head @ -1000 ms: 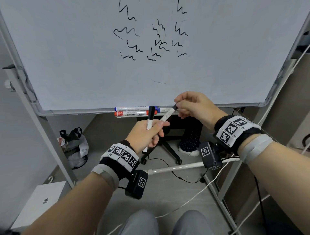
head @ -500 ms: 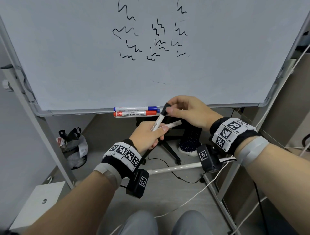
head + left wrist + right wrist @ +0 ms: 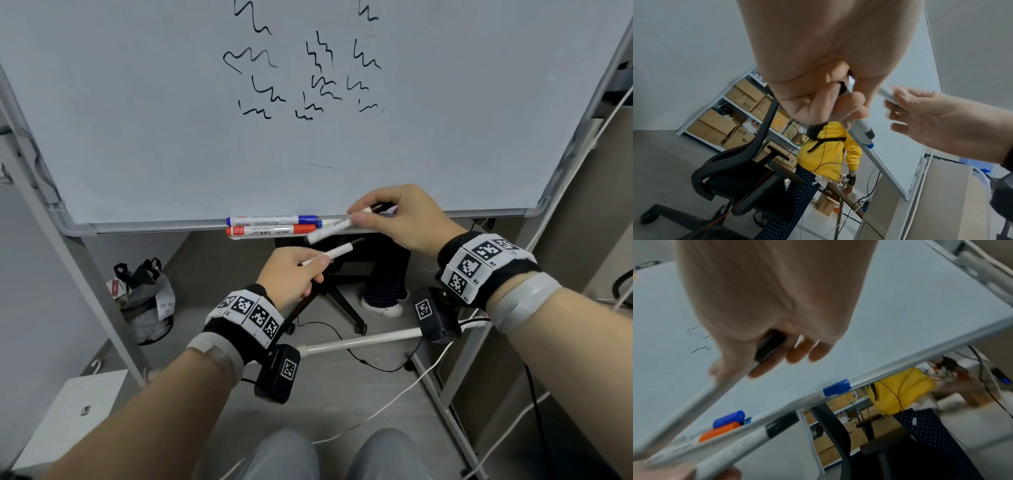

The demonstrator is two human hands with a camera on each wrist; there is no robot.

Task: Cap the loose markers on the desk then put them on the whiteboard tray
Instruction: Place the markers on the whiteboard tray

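My right hand (image 3: 397,219) pinches a white marker (image 3: 329,230) near its black cap (image 3: 770,345). It hangs slanted just in front of the whiteboard tray (image 3: 154,228). My left hand (image 3: 294,274) is lower and grips a second white marker (image 3: 340,250). Its thin dark end (image 3: 357,241) points up and to the right, a short gap below the first marker. A black piece (image 3: 842,87) shows inside the left fist; what it is I cannot tell. A blue-capped marker (image 3: 274,219) and a red-capped marker (image 3: 270,230) lie on the tray.
Black scribbles cover the whiteboard (image 3: 137,102). Under it stand a black office chair (image 3: 748,162), a dark bag (image 3: 144,298) and a white box (image 3: 75,411), with cables across the floor. A person in a yellow hoodie (image 3: 828,146) stands behind, near shelves of cartons (image 3: 715,126).
My right hand drew the black-capped marker out of the left hand and carried it up and right to the tray edge. The left hand keeps one marker, now tilted to the right.
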